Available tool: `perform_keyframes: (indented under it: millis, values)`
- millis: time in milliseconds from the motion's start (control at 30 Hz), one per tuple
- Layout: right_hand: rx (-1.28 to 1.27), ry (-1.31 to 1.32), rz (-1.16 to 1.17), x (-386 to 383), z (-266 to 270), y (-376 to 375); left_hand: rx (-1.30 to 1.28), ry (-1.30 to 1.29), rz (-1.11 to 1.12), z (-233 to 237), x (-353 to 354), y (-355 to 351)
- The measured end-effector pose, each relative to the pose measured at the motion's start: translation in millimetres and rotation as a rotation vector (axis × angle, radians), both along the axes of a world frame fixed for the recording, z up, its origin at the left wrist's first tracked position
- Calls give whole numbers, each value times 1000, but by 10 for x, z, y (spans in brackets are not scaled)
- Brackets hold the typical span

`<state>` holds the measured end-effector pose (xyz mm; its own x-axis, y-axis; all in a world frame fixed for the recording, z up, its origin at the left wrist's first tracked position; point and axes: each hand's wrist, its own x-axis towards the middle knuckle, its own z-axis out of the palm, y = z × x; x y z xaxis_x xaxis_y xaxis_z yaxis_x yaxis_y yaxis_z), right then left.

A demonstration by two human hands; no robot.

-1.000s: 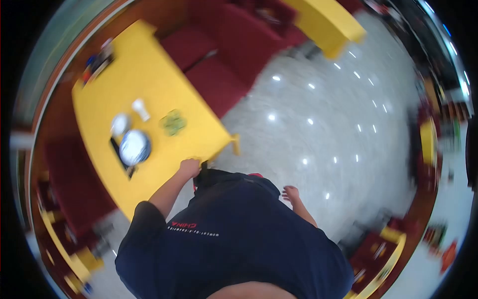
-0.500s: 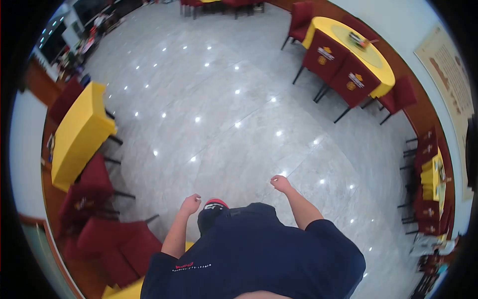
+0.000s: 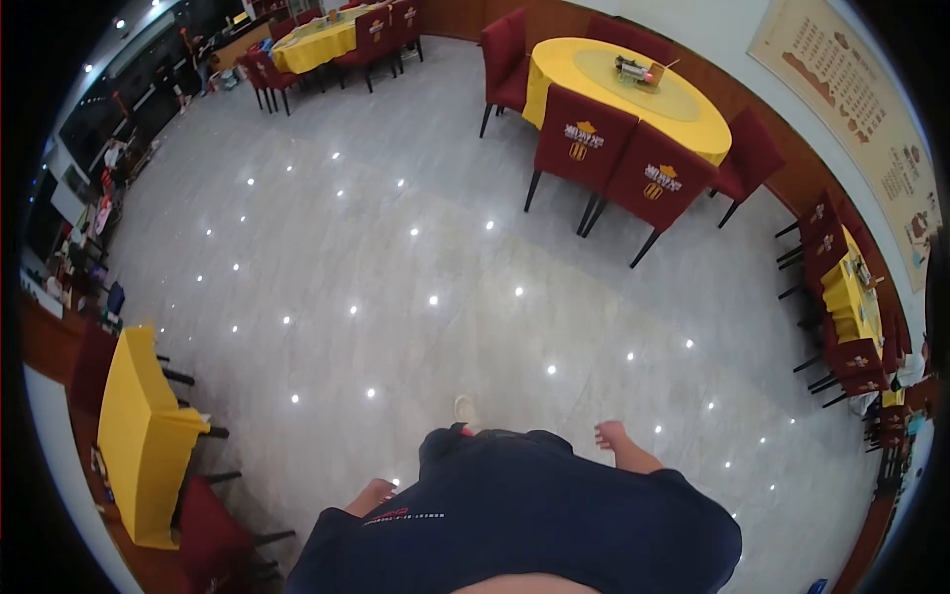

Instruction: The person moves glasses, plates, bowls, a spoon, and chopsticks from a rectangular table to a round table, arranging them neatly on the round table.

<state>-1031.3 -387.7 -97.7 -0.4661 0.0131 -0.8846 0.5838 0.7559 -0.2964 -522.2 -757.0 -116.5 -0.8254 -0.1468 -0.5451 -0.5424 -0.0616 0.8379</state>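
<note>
Low in the picture, my left hand [image 3: 374, 495] hangs beside the dark blue shirt [image 3: 534, 515]. Its fingers are loosely apart, with nothing visible in them. Further right and a little higher, my right hand [image 3: 611, 435] is held out over the grey floor [image 3: 475, 346]. Its fingers are slightly bent and apart, and it holds nothing. Neither hand touches any furniture. One light shoe [image 3: 465, 408] shows just beyond the shirt.
A round table [image 3: 683, 114] with a yellow cloth and dark red chairs [image 3: 584, 139] stands at upper right. Another yellow-covered table [image 3: 148, 445] is at left, a third [image 3: 322, 45] at the back. More tables and chairs line the right wall. A person [image 3: 203, 61] stands far back left.
The view has tilted up and turned, showing more of the far room. Both hands now appear lower in the picture. A light shoe has come into view, and the left table sits lower.
</note>
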Motion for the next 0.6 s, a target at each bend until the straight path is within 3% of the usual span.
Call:
perform_keyframes:
  millis: [33,133,200,233,267,300,333,367,500,600]
  values:
    - [46,-34,-18,-35,145,-47,5,14,-10,-148,-288,-207]
    - [-37,35,-186,-113,231,-167,-66,-545,-49,-659,-1188,-880]
    - [-34,1,-238,-100,387,-349,-152,-937,-78,-711,-1686,-1467]
    - [-43,-12,-261,-188,421,-499,-415,-784,-345,-321,-2237,-1674]
    - [-12,-37,-264,-256,344,-578,-489,-606,-174,-492,-2527,-1976]
    - [-15,-44,-267,-338,272,-665,-703,-471,-352,195,-3160,-1993]
    - [5,-84,-280,-437,203,-745,-751,-304,-296,37,-3531,-2232]
    - [28,-124,-292,-559,157,-829,-657,-279,-15,141,-3909,-2338]
    - [-69,-148,-337,-1188,-318,-1176,-580,-163,55,725,-5045,-2699]
    - [-46,-162,-330,-1962,-96,-1918,-514,-184,13,872,-5420,-2931]
